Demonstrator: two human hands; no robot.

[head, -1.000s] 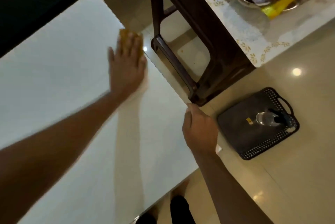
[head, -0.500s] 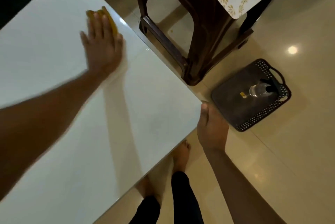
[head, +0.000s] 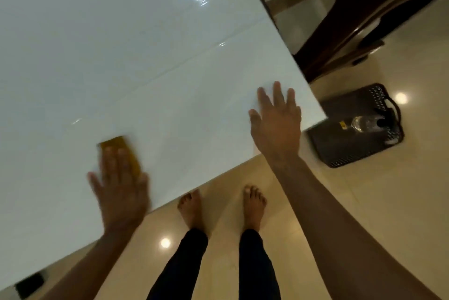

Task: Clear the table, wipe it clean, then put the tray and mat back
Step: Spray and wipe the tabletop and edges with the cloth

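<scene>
The white glossy table [head: 150, 52] fills the left and far part of the view, its near edge running diagonally from lower left up to a corner at the right. The left hand [head: 121, 188] lies flat near that near edge, fingers straight and slightly apart, pressing a yellow sponge [head: 121, 149] onto the tabletop; the hand is motion-blurred and the sponge shows only beyond the fingertips. The right hand [head: 277, 125] rests palm down close to the table's right corner, fingers straight and spread, holding nothing. Between the two hands the surface is bare and shiny, with a ceiling light reflected at the far side.

On the tiled floor [head: 364, 214], just right of the table's corner and partly tucked under it, sits the dark perforated tray [head: 340, 149] with a clear bottle [head: 364, 123] lying on it. Farther back at the right stands a dark brown stool [head: 340, 20], its legs close to the table's right edge. The person's bare feet [head: 252, 205] stand on open floor just off the near edge.
</scene>
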